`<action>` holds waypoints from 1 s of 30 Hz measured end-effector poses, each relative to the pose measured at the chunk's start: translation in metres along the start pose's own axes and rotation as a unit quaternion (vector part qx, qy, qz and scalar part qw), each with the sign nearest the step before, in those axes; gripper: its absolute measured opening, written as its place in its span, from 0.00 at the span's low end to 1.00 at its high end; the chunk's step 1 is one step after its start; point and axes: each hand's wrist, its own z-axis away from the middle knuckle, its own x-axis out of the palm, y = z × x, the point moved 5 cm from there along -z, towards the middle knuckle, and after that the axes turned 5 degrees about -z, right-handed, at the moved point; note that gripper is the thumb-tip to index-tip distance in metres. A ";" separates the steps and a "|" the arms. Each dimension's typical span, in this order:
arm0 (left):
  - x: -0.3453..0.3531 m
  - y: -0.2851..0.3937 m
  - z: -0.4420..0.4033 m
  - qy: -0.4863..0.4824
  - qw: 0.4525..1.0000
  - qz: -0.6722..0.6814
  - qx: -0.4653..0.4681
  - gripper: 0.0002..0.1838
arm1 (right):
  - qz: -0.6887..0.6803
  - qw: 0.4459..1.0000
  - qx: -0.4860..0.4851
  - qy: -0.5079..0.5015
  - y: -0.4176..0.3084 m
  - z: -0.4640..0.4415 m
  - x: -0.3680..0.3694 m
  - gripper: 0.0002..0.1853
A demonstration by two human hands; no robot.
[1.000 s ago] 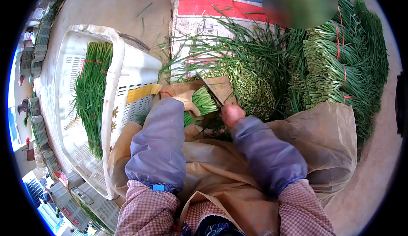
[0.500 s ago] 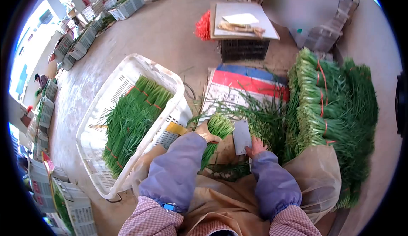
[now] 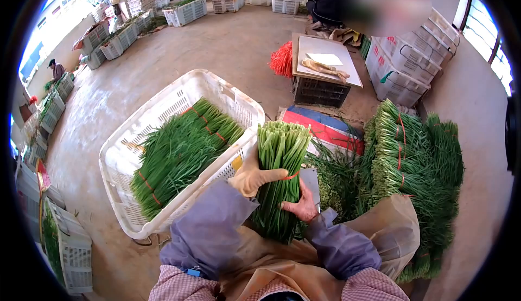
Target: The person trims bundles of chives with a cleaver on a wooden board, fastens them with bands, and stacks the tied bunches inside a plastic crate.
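Note:
A thick bundle of garlic chives (image 3: 279, 192) with pale cut ends stands nearly upright in front of me, a red band around its middle. My left hand (image 3: 255, 176), in a tan glove, grips its left side with the thumb across the front near the band. Bare, my right hand (image 3: 304, 204) holds the lower right side, thumb against the leaves. A flat metal blade (image 3: 311, 180) shows just behind my right hand; its handle is hidden, and whether my fingers touch it I cannot tell.
A white plastic crate (image 3: 122, 192) with banded chives stands at left. More bundles (image 3: 396, 154) are stacked at right. Loose leaves (image 3: 339, 165) lie beside the blade. Ahead are a board-topped black crate (image 3: 320, 92), red ties (image 3: 281, 59), stacked crates (image 3: 399, 73) and a person with a blurred head.
The bundle has come up from low by the blade to upright in front of me, its red band now visible. My right hand has moved left from the blade onto it. The view has tilted up.

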 end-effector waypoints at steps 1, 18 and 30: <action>-0.001 0.007 0.006 -0.022 0.999 0.018 -0.018 0.40 | 0.001 1.000 0.006 -0.006 -0.003 0.001 0.005 0.49; -0.109 0.075 0.033 0.090 0.988 0.096 0.081 0.57 | 0.086 0.995 -0.052 0.023 -0.040 -0.097 0.085 0.40; -0.486 -0.051 0.254 0.420 0.612 -0.554 -0.377 0.29 | 0.479 0.816 -0.307 -0.104 -0.104 -0.287 0.211 0.48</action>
